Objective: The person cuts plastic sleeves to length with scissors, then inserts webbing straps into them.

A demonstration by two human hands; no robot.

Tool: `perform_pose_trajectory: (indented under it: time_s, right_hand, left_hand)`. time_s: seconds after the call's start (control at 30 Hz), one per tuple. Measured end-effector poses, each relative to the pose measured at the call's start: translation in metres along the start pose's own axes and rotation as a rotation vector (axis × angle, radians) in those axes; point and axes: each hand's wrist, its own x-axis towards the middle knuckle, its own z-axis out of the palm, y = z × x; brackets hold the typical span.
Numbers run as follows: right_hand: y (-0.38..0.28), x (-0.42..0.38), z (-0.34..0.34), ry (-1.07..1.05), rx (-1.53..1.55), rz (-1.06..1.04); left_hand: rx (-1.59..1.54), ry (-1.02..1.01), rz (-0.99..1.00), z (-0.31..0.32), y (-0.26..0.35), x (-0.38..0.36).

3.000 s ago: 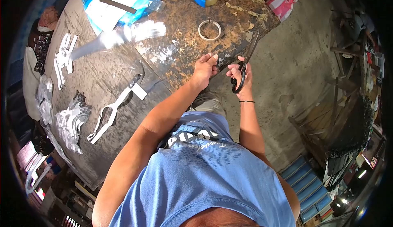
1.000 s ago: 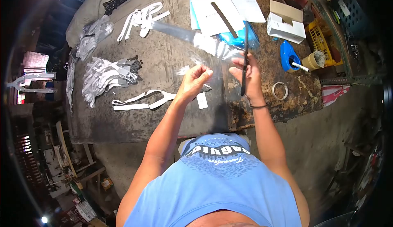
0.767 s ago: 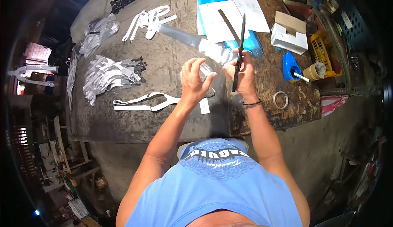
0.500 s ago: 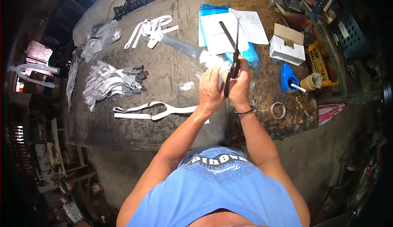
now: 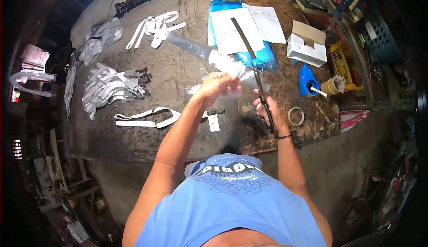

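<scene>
My right hand (image 5: 273,112) is wrapped around the handles of long black scissors (image 5: 255,71), whose blades point away from me over the papers. To its left, my left hand (image 5: 219,86) is closed in a pinch on a piece of clear plastic (image 5: 241,72), partly washed out by glare. A long clear plastic strip (image 5: 191,48) lies on the table just beyond the hands. Below my left forearm rests a white strap (image 5: 149,118) with a small white tag (image 5: 213,121) at its right end.
A pile of white straps (image 5: 107,88) lies left, another looped strap bundle (image 5: 156,28) farther back. Papers (image 5: 236,30) cover blue plastic packs (image 5: 263,57). At right are an open white box (image 5: 306,46), a blue tape dispenser (image 5: 306,81), a cup (image 5: 333,85) and a tape roll (image 5: 295,116).
My hands have moved apart. The right hand with the scissors has come down toward me and to the right; the left has shifted up and left with the plastic.
</scene>
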Motion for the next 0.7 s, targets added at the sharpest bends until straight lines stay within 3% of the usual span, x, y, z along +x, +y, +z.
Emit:
perform_pose_trajectory:
  time_s: [0.13, 0.47, 0.7]
  right_hand:
    - [0.008, -0.013, 0.004, -0.095, 0.006, 0.077]
    - [0.005, -0.022, 0.012, -0.023, -0.099, -0.001]
    - [0.006, -0.027, 0.012, -0.019, -0.085, 0.056]
  left_hand:
    - [0.021, -0.045, -0.008, 0.006, -0.003, 0.003]
    - [0.122, -0.071, -0.083, 0.016, -0.006, 0.006]
    - [0.158, -0.082, -0.104, 0.022, -0.006, 0.008]
